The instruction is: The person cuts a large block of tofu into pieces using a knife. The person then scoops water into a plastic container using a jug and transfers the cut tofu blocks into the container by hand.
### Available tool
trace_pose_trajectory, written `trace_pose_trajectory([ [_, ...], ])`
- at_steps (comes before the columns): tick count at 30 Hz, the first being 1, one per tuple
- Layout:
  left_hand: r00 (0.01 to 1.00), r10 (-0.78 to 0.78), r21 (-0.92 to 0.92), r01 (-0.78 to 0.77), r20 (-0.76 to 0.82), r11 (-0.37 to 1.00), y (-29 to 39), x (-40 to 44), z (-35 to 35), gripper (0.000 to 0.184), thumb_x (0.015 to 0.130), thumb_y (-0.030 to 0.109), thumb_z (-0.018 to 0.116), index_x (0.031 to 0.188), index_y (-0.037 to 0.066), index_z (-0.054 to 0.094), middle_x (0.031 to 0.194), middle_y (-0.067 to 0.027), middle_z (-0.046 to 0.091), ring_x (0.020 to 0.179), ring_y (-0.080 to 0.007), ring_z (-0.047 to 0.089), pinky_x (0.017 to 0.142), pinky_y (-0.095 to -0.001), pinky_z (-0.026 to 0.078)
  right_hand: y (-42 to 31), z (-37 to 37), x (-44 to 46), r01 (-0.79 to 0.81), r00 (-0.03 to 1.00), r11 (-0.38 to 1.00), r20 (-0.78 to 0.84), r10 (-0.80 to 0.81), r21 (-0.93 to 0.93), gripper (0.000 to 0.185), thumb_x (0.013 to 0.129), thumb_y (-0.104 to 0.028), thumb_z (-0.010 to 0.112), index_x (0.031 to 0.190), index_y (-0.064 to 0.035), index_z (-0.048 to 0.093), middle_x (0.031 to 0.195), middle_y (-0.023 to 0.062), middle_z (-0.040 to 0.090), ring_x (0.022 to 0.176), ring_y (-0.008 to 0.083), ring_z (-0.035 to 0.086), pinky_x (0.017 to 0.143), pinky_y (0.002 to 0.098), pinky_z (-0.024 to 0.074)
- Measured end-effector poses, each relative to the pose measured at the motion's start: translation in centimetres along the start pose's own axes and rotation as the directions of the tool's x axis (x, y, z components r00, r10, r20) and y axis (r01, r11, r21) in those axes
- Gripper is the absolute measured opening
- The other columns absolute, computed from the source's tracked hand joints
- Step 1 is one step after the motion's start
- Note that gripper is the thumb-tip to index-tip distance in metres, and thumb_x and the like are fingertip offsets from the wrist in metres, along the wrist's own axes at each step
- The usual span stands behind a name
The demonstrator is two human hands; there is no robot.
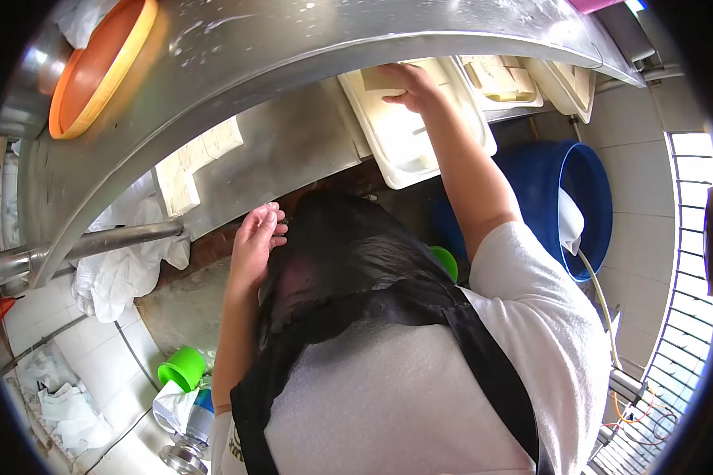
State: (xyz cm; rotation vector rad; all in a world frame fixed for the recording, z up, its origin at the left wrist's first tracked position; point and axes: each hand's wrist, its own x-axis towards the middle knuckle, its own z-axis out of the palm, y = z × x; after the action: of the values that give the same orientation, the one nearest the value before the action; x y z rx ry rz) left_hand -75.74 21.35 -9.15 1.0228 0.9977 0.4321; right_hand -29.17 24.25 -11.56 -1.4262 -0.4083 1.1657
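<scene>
My right hand [413,89] reaches under the steel shelf into a white plastic tray [400,166]. Its thumb and fingers are around the edge of a pale, cheese-like block [379,80], partly hidden by the hand and the shelf edge. My left hand [259,237] hovers in front of the lower steel counter [281,131], beside my black apron [341,245]. Its fingers are loosely curled and apart, with nothing visible in them. To its upper left, several white blocks [202,158] lie in a row on the counter.
An overhanging steel shelf [293,39] carries an orange round container [95,71]. More trays with pale blocks [499,77] stand at the right. A blue barrel [523,182] is beside my right arm. White plastic bags [123,277] hang at left; a green bucket [182,368] sits below.
</scene>
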Motion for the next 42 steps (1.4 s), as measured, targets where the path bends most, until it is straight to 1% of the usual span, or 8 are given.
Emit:
trace_pose_trajectory([
  [3, 0.999, 0.01, 0.056, -0.012, 0.039, 0.998, -0.2, 0.8, 1.5, 0.039, 0.107, 0.033, 0.058, 0.132, 0.003, 0.061, 0.122, -0.0078, 0.065, 0.099, -0.0152, 0.063, 0.085, -0.0326, 0.054, 0.0, 0.9, 1.5, -0.092, 0.993, 0.993, -0.07, 0.097, 0.069, 0.053, 0.086, -0.044, 0.081, 0.119, -0.0039, 0.073, 0.113, 0.0123, 0.071, 0.103, 0.0269, 0.069, 0.082, 0.0437, 0.0594],
  [7, 0.999, 0.031, 0.088, -0.033, 0.022, 0.996, -0.1, 0.8, 2.5, 0.038, 0.107, 0.033, 0.058, 0.132, 0.004, 0.061, 0.123, -0.0079, 0.065, 0.099, -0.0154, 0.063, 0.085, -0.0329, 0.055, 1.7, 0.4, 5.5, -0.006, 0.982, 0.609, -0.118, -0.145, -0.794, 0.06, 0.085, -0.051, 0.078, 0.117, -0.0008, 0.074, 0.1, 0.0166, 0.076, 0.086, 0.0278, 0.073, 0.081, 0.0394, 0.0569],
  [21, 0.997, -0.013, 0.033, 0.015, -0.072, 0.999, -1.2, -1.0, 2.3, 0.037, 0.108, 0.032, 0.058, 0.132, 0.006, 0.062, 0.121, -0.0062, 0.065, 0.101, -0.0142, 0.062, 0.085, -0.0323, 0.053, 2.1, 1.7, 1.7, 0.044, 0.942, 0.55, -0.15, -0.302, -0.834, 0.049, 0.092, -0.044, 0.071, 0.114, -0.0009, 0.07, 0.11, 0.0211, 0.073, 0.108, 0.0328, 0.069, 0.092, 0.0431, 0.053],
  [23, 0.998, -0.004, 0.037, 0.006, -0.06, 0.999, -1.0, -0.6, 1.5, 0.038, 0.107, 0.033, 0.058, 0.133, 0.006, 0.062, 0.122, -0.0066, 0.065, 0.101, -0.0143, 0.062, 0.085, -0.0323, 0.053, 3.2, 2.8, 1.3, 0.287, 0.601, 0.297, -0.071, -0.796, -0.911, 0.034, 0.093, -0.033, 0.071, 0.103, -0.0006, 0.068, 0.103, 0.0195, 0.074, 0.096, 0.0313, 0.072, 0.084, 0.0423, 0.0558],
  [26, 0.999, -0.008, 0.049, 0.01, -0.042, 0.999, -0.9, -0.3, -0.3, 0.039, 0.107, 0.033, 0.059, 0.134, 0.005, 0.061, 0.121, -0.007, 0.065, 0.1, -0.0146, 0.062, 0.084, -0.0323, 0.053, 7.0, 8.8, 0.3, 0.752, 0.348, 0.222, 0.088, -0.933, -0.621, 0.004, 0.088, -0.004, 0.068, 0.089, -0.0043, 0.063, 0.085, 0.015, 0.064, 0.073, 0.0343, 0.065, 0.069, 0.0435, 0.0543],
  [31, 0.999, -0.001, 0.074, 0.005, -0.042, 0.997, 0.4, -0.9, -4.0, 0.04, 0.107, 0.033, 0.059, 0.134, 0.004, 0.061, 0.12, -0.007, 0.066, 0.099, -0.0142, 0.063, 0.084, -0.0311, 0.053, 8.1, 22.2, -3.5, 0.354, 0.933, 0.491, 0.265, -0.243, -0.796, 0.048, 0.091, -0.044, 0.068, 0.113, -0.0004, 0.071, 0.114, 0.023, 0.071, 0.109, 0.0403, 0.067, 0.099, 0.0448, 0.053],
  [36, 0.999, -0.01, 0.03, 0.011, -0.037, 0.999, 0.3, -1.6, -8.3, 0.041, 0.106, 0.033, 0.06, 0.133, 0.003, 0.061, 0.119, -0.0061, 0.066, 0.098, -0.0134, 0.063, 0.083, -0.0297, 0.053, 11.5, 33.3, 0.4, 0.054, 0.99, 0.44, -0.009, -0.14, -0.896, 0.09, 0.092, -0.061, 0.062, 0.154, 0.0011, 0.039, 0.165, 0.0215, 0.027, 0.151, 0.0425, 0.022, 0.119, 0.0533, 0.0309],
  [42, 0.995, -0.046, -0.036, 0.043, -0.092, 0.998, -0.3, -2.5, -12.0, 0.036, 0.105, 0.032, 0.062, 0.129, 0.005, 0.062, 0.112, -0.004, 0.066, 0.095, -0.0117, 0.062, 0.081, -0.0288, 0.054, 13.8, 41.1, 3.0, -0.086, 0.986, 0.499, -0.147, -0.083, -0.862, 0.088, 0.09, -0.057, 0.064, 0.152, 0.0011, 0.04, 0.161, 0.0205, 0.032, 0.146, 0.0409, 0.029, 0.116, 0.0538, 0.0322],
])
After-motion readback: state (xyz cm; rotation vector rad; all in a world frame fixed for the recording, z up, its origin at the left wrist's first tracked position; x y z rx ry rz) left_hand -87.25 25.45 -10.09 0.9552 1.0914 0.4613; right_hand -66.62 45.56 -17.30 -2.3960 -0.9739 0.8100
